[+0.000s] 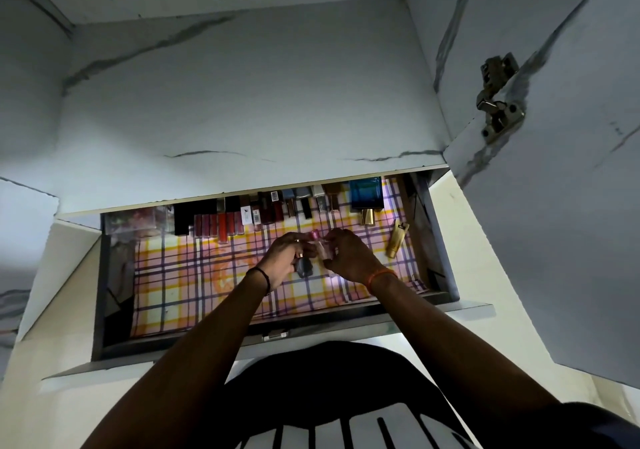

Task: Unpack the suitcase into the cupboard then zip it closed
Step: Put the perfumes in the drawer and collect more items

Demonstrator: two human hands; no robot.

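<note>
Both arms reach over the front edge of the open drawer (104,310), which is lined with plaid paper (180,286). Above the liner's middle, the left hand (284,258) curls round a small dark bottle (304,267), and the right hand (346,254) pinches a small pink-capped bottle (320,246) just beside it. Along the drawer's back edge lies a row of lip glosses (225,221), with a blue perfume bottle (366,194) and a gold tube (397,239) near the right corner.
</note>
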